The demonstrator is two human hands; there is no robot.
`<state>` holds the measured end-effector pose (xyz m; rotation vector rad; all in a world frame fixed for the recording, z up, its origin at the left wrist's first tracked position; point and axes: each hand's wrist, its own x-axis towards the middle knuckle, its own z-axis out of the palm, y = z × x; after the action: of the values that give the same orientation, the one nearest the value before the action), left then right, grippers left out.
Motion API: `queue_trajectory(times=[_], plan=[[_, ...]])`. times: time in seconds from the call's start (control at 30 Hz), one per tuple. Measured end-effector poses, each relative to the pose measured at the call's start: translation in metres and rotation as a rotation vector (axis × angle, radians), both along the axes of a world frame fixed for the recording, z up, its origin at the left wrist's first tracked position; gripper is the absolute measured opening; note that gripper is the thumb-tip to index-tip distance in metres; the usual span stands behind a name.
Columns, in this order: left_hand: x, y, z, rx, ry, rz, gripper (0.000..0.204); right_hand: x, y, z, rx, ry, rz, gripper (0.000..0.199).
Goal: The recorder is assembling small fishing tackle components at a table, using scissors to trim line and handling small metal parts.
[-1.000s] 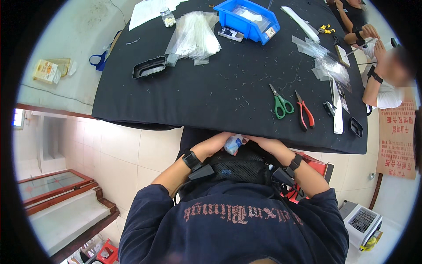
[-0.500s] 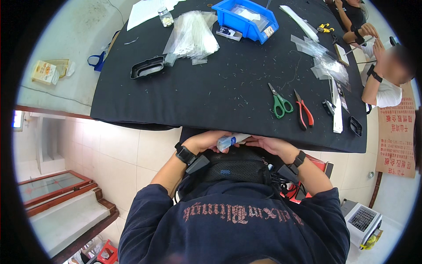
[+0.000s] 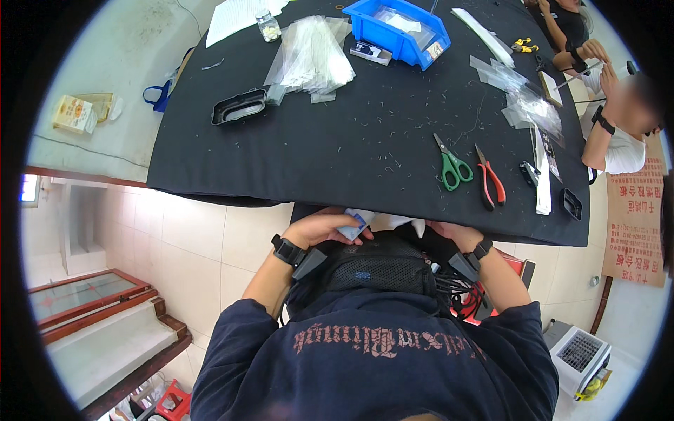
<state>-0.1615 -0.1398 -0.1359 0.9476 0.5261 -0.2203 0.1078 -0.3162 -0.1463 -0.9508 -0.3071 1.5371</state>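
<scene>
At the table's front edge, my left hand (image 3: 324, 228) is closed around a small soft blue-and-white packet (image 3: 352, 226). A white, soft, tissue-like sheet (image 3: 387, 222) stretches from beside the packet toward my right hand (image 3: 453, 234). The right hand's fingertips are partly hidden, but they appear closed at the sheet's far end. Both hands are low, over a black mesh pouch (image 3: 372, 270) at my waist. Beyond them on the black-covered table (image 3: 337, 161) lie green-handled scissors (image 3: 455, 168) and red-handled pliers (image 3: 490, 179).
A blue bin (image 3: 393, 31), a fan of clear plastic sleeves (image 3: 316, 59), a small jar (image 3: 267, 27) and a black tray (image 3: 239, 107) stand farther back. More clear bags (image 3: 523, 98) lie at the right. A person in white (image 3: 618, 140) sits beyond the right edge.
My right hand has moved right, away from the left, and the white sheet now shows spread between them. The packet has tilted in my left hand.
</scene>
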Motion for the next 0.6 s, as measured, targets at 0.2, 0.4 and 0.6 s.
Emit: queue_trajectory(times=[0.2,0.4,0.6], plan=[[0.027,-0.004,0.008,0.132,0.098,-0.123,0.038,-0.007,0.012,0.011,0.01,-0.109,0.056,0.044],[0.037,-0.006,0.0,0.121,0.117,-0.099,0.034,-0.015,0.023,0.016,0.024,-0.31,0.177,0.046],[0.037,-0.007,-0.013,0.075,0.14,-0.059,0.033,-0.028,0.037,0.021,0.036,-0.594,0.405,0.048]])
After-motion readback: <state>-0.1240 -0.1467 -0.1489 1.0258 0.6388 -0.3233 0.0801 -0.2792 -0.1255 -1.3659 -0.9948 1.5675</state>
